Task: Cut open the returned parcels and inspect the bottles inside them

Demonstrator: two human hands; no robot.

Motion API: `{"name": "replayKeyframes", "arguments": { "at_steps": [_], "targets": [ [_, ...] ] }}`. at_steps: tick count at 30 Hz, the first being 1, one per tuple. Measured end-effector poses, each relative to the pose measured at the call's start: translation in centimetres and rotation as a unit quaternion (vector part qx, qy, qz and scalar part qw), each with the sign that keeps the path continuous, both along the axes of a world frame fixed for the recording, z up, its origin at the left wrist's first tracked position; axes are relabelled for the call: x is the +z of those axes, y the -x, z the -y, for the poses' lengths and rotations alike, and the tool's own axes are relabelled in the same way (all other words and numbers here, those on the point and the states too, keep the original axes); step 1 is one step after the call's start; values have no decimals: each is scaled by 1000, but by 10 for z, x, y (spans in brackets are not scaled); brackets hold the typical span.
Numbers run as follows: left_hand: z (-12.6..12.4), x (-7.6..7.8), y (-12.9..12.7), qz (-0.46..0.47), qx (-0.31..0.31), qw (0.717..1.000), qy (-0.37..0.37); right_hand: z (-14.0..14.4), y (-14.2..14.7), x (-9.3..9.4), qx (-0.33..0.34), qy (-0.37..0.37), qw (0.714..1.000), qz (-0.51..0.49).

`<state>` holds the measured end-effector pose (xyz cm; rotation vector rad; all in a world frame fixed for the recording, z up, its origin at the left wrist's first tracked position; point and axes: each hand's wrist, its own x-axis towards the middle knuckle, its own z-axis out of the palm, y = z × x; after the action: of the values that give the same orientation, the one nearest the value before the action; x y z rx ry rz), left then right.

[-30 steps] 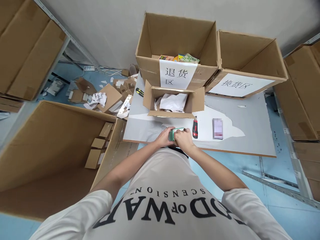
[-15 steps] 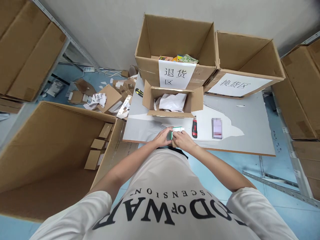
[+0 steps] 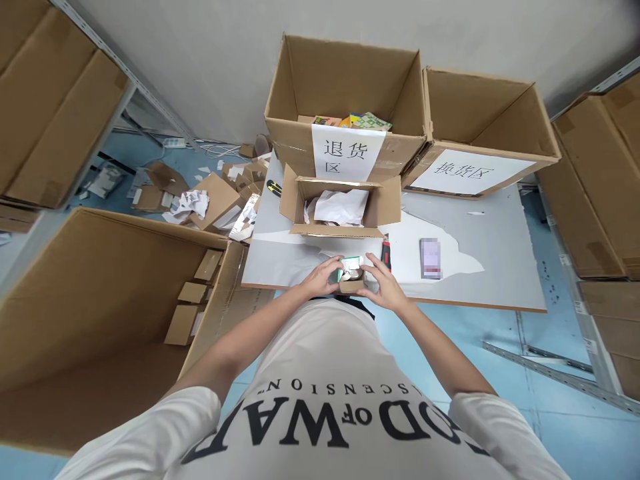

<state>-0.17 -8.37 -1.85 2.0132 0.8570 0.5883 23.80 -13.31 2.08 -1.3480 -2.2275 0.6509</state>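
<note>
At the near edge of the table, my left hand grips the left side of a small cardboard box with green and white on it. Its top stands open, with a brown flap towards me and something pale and greyish inside that I cannot make out. My right hand is curved round the box's right side, thumb by the near flap and fingers at the far corner. Just beyond the right fingers lies a red and black utility knife, partly covered by them.
Behind my hands stands an open carton holding white paper. Two large labelled cartons, the left and the right, line the back. A phone lies right; a yellow-black cutter lies left. A big carton with small boxes stands beside me.
My right hand has moved off the top of the small box to its right side, its fingers spreading. The box's opening and near flap now show. The view has shifted slightly.
</note>
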Motion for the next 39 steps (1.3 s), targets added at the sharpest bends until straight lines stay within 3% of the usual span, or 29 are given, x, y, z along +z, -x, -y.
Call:
{"name": "replayKeyframes", "arguments": {
  "at_steps": [4, 7, 9, 13, 16, 23, 27, 32, 39],
  "targets": [
    [-4, -1, 3, -7, 4, 1000, -2, -4, 0, -10, 48, 45, 998, -3],
    [-7, 1, 3, -11, 4, 1000, -11, -10, 1, -14, 60, 32, 998, 8],
    [-9, 5, 2, -15, -1, 1000, -16, -13, 5, -15, 34, 10, 999, 10],
    [-10, 12, -1, -20, 11, 1000, -12, -18, 21, -18, -86, -17, 996, -1],
    [-10, 13, -1, -20, 29, 999, 7, -21, 30, -18, -116, -11, 993, 24],
    [-10, 9, 1, -30, 33, 997, 56, -29, 19, -13, 37, -10, 998, 49],
    [-14, 8, 4, -28, 25, 998, 52, -31, 17, -10, 116, -21, 986, 118],
    [-23, 12, 5, -26, -3, 999, 35, -32, 24, -12, 115, -39, 974, 190],
    [-28, 13, 7, -21, -41, 999, 27, -30, 27, -21, 124, -37, 978, 165]
  ]
}}
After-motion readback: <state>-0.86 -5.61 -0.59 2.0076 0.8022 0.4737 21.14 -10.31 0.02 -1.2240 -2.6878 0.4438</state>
